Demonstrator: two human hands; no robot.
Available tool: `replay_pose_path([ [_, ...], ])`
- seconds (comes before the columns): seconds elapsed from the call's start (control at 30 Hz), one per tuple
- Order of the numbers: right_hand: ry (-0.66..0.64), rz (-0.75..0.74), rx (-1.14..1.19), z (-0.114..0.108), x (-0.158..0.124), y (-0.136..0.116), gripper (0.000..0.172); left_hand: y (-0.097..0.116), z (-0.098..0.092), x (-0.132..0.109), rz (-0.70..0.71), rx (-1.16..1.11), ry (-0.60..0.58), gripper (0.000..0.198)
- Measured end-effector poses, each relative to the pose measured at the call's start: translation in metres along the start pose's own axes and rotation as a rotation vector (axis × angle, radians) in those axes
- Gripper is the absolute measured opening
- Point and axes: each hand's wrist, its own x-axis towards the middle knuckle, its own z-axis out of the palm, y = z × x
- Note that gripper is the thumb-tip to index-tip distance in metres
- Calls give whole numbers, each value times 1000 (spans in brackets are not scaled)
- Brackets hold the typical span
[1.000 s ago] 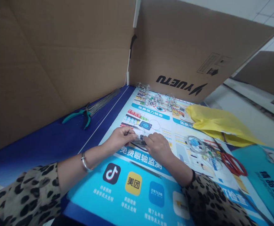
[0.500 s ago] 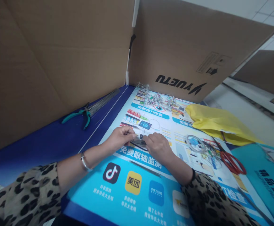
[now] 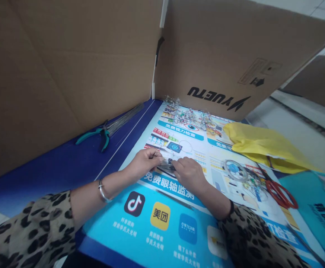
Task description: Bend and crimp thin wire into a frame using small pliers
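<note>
My left hand is closed in a pinch, thumb against forefinger, over the middle of a printed poster sheet. Facing it a short way to the right, my right hand is also pinched, knuckles up. A thin wire shows faintly in the small gap between the fingertips; its ends are hidden by the fingers. Beneath the gap lies a dark patch that may be part of the print. To the left, pliers with teal handles lie beside a bundle of straight thin wires.
Cardboard walls stand at the left and back. Tangled wire pieces with small coloured bits lie along the back. On the right are a wire coil, red-handled scissors, a yellow bag and a teal bag.
The view has shifted slightly, so everything sits a little further right. Both hands keep their pinch, and their spacing is nearly the same.
</note>
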Motion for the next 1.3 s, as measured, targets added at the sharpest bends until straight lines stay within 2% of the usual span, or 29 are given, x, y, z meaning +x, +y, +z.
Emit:
replay_pose_path([
  [0.4, -253, 178, 143, -6, 6, -4, 13, -3, -1, 1, 16, -79, 29, 20],
  [0.87, -453, 200, 164, -26, 13, -4, 16, -5, -7, 5, 65, 49, -58, 15],
  [1.0, -418, 177, 121, -22, 9, -5, 16, -4, -7, 6, 60, 64, -75, 16],
  [1.3, -125, 43, -21, -1, 1, -3, 9, -4, -4, 5, 17, 67, -65, 18],
])
